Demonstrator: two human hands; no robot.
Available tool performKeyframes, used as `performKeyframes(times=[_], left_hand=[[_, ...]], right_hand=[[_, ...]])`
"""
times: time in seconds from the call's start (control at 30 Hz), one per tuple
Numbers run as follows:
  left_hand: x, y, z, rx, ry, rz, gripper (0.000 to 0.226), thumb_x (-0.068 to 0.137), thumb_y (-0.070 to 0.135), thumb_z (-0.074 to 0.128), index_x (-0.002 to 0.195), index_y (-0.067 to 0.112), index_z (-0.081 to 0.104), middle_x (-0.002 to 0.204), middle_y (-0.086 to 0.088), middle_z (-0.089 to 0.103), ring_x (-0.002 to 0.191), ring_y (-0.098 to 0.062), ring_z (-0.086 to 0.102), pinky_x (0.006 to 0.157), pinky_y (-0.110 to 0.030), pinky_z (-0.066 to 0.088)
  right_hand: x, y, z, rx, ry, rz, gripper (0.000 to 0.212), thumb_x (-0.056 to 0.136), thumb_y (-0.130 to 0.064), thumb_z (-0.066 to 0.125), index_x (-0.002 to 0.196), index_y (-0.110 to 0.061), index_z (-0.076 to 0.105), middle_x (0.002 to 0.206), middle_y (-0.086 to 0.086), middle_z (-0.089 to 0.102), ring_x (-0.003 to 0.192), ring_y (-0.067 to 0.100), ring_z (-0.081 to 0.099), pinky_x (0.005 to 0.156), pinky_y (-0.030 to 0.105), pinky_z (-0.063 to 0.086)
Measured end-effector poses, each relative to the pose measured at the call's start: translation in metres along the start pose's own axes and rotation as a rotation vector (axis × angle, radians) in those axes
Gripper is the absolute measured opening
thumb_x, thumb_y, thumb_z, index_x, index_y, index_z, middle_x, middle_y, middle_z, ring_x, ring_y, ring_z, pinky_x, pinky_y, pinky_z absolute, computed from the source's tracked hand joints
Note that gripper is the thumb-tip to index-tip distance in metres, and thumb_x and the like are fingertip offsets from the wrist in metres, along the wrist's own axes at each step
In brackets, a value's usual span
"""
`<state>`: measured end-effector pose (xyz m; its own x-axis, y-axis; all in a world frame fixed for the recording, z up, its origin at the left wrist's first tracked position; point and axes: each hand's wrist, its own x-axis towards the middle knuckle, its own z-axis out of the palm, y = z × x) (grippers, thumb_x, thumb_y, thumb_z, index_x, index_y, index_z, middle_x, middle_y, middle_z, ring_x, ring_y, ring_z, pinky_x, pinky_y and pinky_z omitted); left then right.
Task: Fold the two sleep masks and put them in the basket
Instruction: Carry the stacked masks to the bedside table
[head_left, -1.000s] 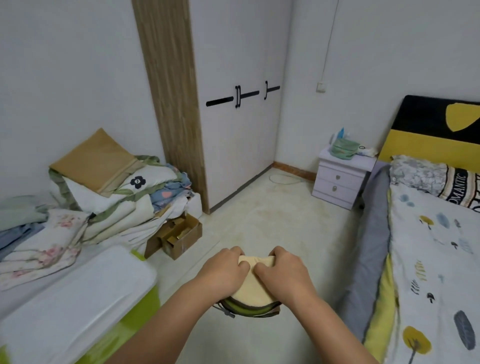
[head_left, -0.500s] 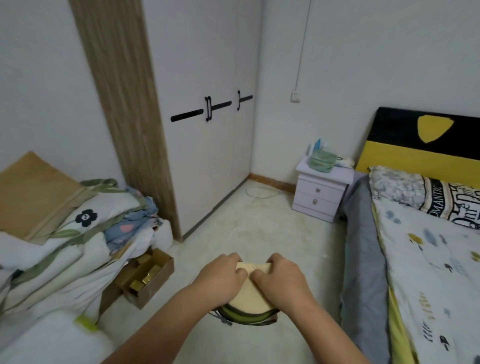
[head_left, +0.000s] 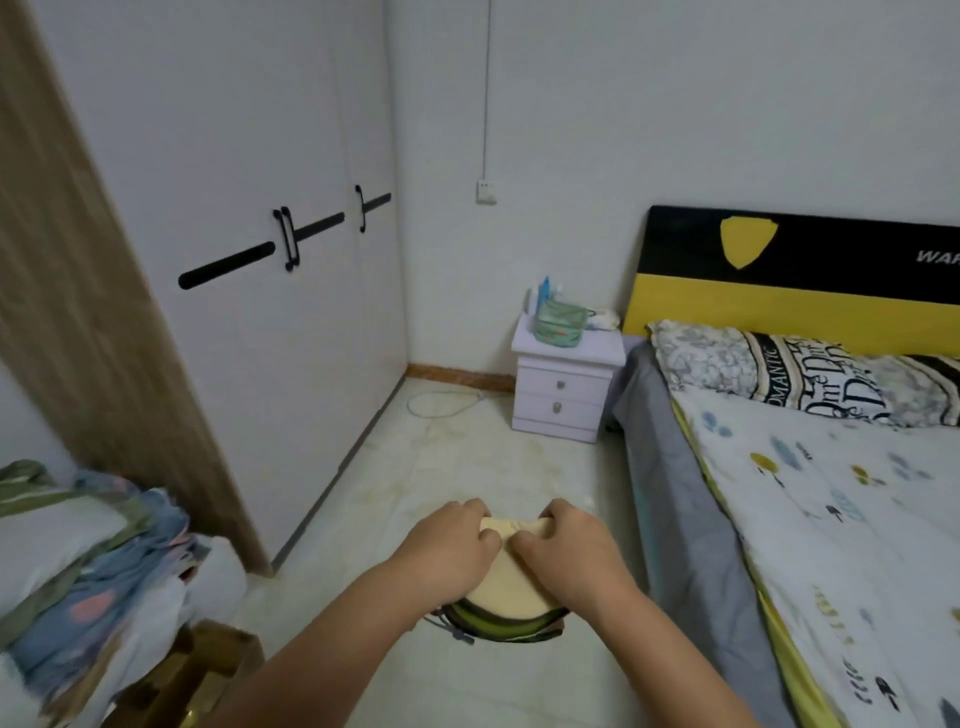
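Both hands have kept their hold while the view swung right, bringing more of the bed (head_left: 831, 519) into sight. Left hand (head_left: 449, 551) and right hand (head_left: 569, 553) have their grip clamped on the cream sleep mask (head_left: 506, 582), a green-edged sleep mask (head_left: 498, 623) just beneath.
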<state>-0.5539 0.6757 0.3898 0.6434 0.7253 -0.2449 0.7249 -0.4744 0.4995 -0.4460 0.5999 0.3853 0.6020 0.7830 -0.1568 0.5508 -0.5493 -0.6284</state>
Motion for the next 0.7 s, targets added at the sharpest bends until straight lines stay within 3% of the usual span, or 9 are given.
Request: performKeyframes(times=[0.23, 0.7], left_hand=[[0.111, 0.008, -0.015, 0.028, -0.029, 0.043, 0.037, 0.093, 0.025, 0.038, 0.125, 0.013, 0.05, 0.127, -0.014, 0.056, 0.114, -0.03, 0.054, 0.096, -0.038, 0.045], [0.327, 0.058, -0.053, 0.014, -0.045, 0.053, 0.037, 0.094, 0.024, 0.036, 0.126, 0.012, 0.049, 0.127, -0.014, 0.054, 0.113, -0.029, 0.053, 0.094, -0.037, 0.043]], right_hand=[[0.102, 0.0, -0.011, 0.014, 0.027, 0.057, 0.035, 0.083, -0.037, 0.053, 0.108, -0.012, 0.055, 0.093, 0.003, 0.053, 0.09, 0.025, 0.055, 0.07, 0.028, 0.04], [0.314, 0.002, -0.067, 0.012, 0.027, 0.076, 0.033, 0.085, -0.034, 0.051, 0.109, -0.011, 0.054, 0.094, 0.003, 0.052, 0.087, 0.023, 0.051, 0.071, 0.028, 0.039]])
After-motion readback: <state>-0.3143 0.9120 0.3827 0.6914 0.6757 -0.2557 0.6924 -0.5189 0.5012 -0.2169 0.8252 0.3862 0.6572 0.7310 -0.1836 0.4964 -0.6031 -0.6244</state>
